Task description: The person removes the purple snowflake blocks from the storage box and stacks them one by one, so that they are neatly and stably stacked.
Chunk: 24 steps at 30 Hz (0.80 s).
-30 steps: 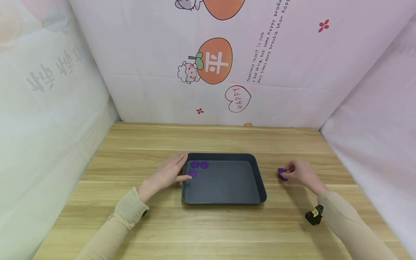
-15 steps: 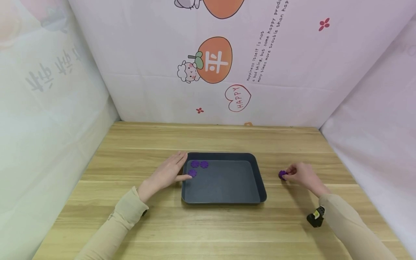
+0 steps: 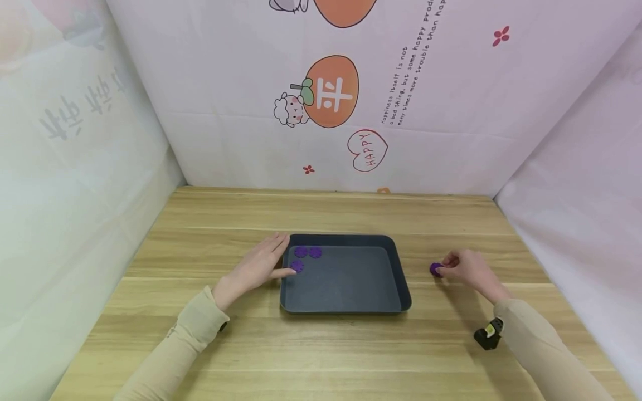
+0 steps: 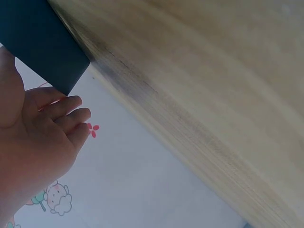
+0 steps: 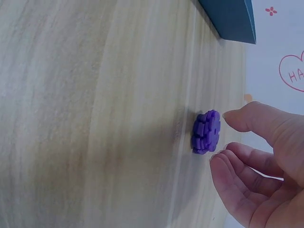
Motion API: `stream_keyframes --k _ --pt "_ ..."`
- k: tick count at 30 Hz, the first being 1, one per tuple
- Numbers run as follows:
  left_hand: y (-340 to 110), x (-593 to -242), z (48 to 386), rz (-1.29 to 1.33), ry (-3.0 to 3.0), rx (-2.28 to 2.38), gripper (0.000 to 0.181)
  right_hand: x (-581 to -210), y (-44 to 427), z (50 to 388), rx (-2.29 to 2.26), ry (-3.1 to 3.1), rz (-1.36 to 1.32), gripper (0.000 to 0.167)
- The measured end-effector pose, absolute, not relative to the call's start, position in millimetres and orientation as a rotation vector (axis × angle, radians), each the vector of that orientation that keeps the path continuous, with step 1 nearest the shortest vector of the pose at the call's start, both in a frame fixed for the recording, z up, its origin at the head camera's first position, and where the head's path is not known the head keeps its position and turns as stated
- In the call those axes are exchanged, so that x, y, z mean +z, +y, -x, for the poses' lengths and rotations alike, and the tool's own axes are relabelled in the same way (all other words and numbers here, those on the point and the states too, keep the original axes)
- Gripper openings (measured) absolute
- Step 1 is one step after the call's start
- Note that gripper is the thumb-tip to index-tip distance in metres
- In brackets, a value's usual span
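Observation:
A dark grey rectangular tray (image 3: 346,281) lies on the table, with three purple notched discs (image 3: 315,253) flat in its far left corner. My left hand (image 3: 256,264) rests against the tray's left wall, fingers fairly straight along the far corner and thumb over the rim beside the nearest disc. To the right of the tray, a small stack of purple notched discs (image 5: 206,132) stands on the wood. My right hand (image 3: 467,270) is at this stack (image 3: 436,269). In the right wrist view, a narrow gap shows between the thumb (image 5: 244,116) and the stack, and the bent fingers are just beside it.
The wooden table (image 3: 341,356) meets a printed white cloth wall (image 3: 225,150) at the back, with more cloth on both sides. A black wrist device (image 3: 487,336) hangs under the right sleeve.
A second ago the top purple disc stood out from the stack under my right fingers; now the pile looks compact. My right hand has dropped slightly. The left hand has stayed in place.

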<state>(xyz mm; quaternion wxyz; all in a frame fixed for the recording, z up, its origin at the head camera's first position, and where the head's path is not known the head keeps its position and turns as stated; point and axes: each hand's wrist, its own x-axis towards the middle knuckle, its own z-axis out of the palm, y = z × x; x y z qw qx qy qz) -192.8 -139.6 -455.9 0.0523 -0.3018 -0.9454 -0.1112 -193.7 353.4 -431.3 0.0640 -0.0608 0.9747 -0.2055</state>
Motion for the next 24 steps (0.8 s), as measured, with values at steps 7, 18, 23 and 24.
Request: stream_keyframes --k 7,18,23,24 --pt "-140 -458 194 0.921 -2.866 -0.366 0.085 -424 343 196 -0.601 3.014 0.232 0.029" --pt "-140 -453 193 0.919 -2.883 -0.330 0.085 -411 310 198 -0.686 3.016 0.281 0.036" --pt "-141 -455 193 0.918 -2.877 -0.337 0.086 -406 296 201 -0.672 3.014 0.303 0.037" --pt "-141 -455 193 0.918 -2.876 -0.339 0.086 -405 293 201 -0.676 3.016 0.316 0.036"
